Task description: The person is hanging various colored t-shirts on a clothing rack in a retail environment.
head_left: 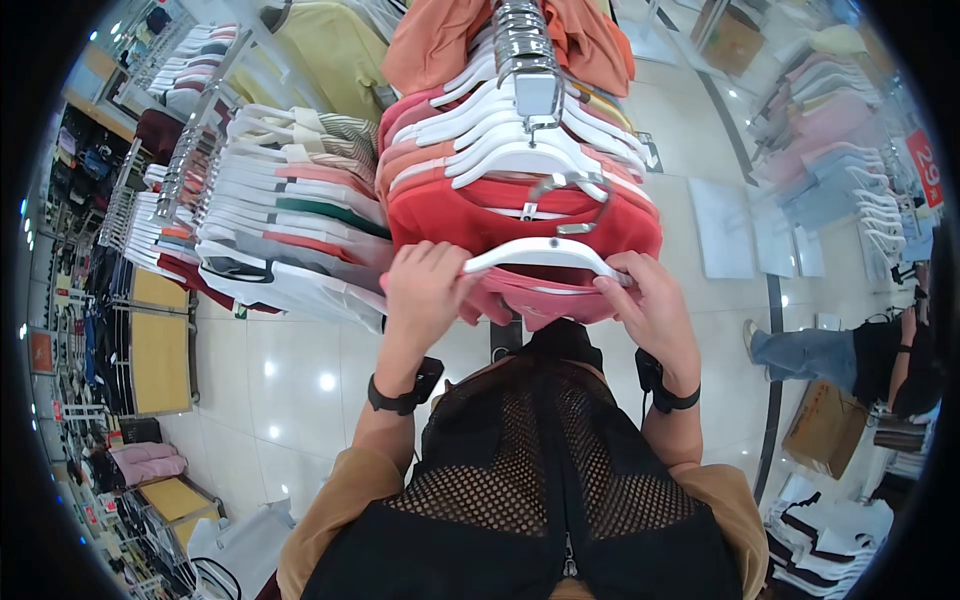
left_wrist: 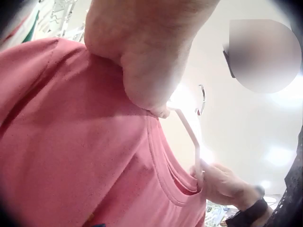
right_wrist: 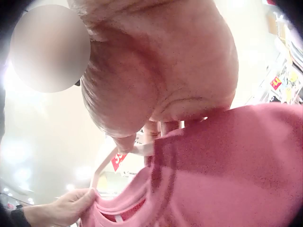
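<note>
A pink shirt [head_left: 550, 298] hangs on a white hanger [head_left: 545, 252] in front of the person's chest, its metal hook pointing up and away toward the rack. My left hand [head_left: 425, 292] grips the shirt's left shoulder together with that end of the hanger. At the opposite shoulder my right hand [head_left: 655, 305] pinches hanger and fabric, thumb on the near side. From the left wrist view, the shirt's round neckline [left_wrist: 165, 184] dips between both hands. Fingers of the right hand [right_wrist: 161, 71] go behind the cloth in its own wrist view.
Right behind the shirt is a red garment [head_left: 430, 215], first in a rack row of tops on white hangers [head_left: 520, 155]. Another row of hung shirts [head_left: 290, 220] stands to the left. A person in jeans [head_left: 810, 355] and a cardboard box [head_left: 825, 425] are at right.
</note>
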Demonstrator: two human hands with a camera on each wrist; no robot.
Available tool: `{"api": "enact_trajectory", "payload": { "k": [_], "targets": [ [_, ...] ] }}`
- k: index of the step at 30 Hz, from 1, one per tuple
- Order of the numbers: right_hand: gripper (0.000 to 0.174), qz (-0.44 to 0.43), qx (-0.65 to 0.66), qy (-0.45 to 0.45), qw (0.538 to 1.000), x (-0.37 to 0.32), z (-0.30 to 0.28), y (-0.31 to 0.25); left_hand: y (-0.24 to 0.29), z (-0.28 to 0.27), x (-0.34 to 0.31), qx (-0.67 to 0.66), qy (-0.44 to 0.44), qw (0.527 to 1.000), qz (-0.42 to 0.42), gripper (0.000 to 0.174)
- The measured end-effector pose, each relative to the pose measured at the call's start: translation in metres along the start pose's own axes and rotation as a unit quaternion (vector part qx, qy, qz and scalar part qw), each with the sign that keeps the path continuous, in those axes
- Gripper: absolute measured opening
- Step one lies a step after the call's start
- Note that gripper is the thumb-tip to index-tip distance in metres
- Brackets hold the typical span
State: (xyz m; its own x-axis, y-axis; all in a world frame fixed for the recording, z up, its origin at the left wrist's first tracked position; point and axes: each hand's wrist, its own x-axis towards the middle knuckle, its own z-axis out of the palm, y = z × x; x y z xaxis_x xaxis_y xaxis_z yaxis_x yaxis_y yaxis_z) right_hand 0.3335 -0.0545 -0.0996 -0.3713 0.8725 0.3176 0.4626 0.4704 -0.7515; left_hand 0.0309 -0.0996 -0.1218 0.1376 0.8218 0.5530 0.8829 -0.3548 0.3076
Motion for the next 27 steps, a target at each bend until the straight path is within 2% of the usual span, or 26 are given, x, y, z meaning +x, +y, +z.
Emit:
{"api": "enact_trajectory", "payload": {
  "k": [2, 7, 10, 12, 13, 14, 16, 17, 22, 27],
  "targets": [
    [0.017, -0.004, -0.014, -0.001, 1.0, 0.002, -0.004, 0.002, -0.01, -0.006, 0.002, 0.004, 0.035, 0.999, 0.011, 0.024],
    [0.017, -0.095, -0.071, 0.022, 0.993, 0.01, -0.006, 0.004, -0.012, -0.008, 0.014, -0.035, 0.021, 0.999, -0.005, 0.022],
    [0.017, -0.134, -0.09, 0.044, 0.986, 0.013, -0.003, 0.014, 0.0, -0.008, 0.027, -0.112, 0.0, 0.993, -0.044, 0.022],
    [0.016, -0.138, -0.098, 0.045, 0.985, 0.016, -0.002, 0.017, 0.011, -0.002, 0.041, -0.181, 0.054, 0.981, -0.05, 0.025],
    [0.016, -0.14, -0.105, 0.052, 0.983, 0.019, -0.002, 0.018, 0.014, -0.001, 0.045, -0.199, 0.028, 0.978, -0.062, 0.037],
    [0.016, -0.144, -0.105, 0.05, 0.983, 0.021, -0.003, 0.02, 0.018, 0.003, 0.05, -0.197, 0.031, 0.978, -0.065, 0.037],
    [0.015, -0.122, -0.066, 0.064, 0.988, 0.025, -0.003, 0.027, 0.026, 0.012, 0.062, -0.141, 0.081, 0.986, -0.042, 0.052],
    [0.015, -0.124, -0.065, 0.062, 0.988, 0.027, -0.004, 0.031, 0.028, 0.012, 0.067, -0.147, 0.051, 0.987, -0.048, 0.06],
    [0.015, -0.115, -0.039, 0.078, 0.99, 0.044, -0.01, 0.044, 0.04, 0.026, 0.089, -0.129, 0.059, 0.988, -0.052, 0.05],
    [0.015, -0.101, -0.015, 0.056, 0.993, 0.058, -0.015, 0.051, 0.034, 0.043, 0.09, -0.152, 0.027, 0.98, -0.127, 0.05]
  ]
}}
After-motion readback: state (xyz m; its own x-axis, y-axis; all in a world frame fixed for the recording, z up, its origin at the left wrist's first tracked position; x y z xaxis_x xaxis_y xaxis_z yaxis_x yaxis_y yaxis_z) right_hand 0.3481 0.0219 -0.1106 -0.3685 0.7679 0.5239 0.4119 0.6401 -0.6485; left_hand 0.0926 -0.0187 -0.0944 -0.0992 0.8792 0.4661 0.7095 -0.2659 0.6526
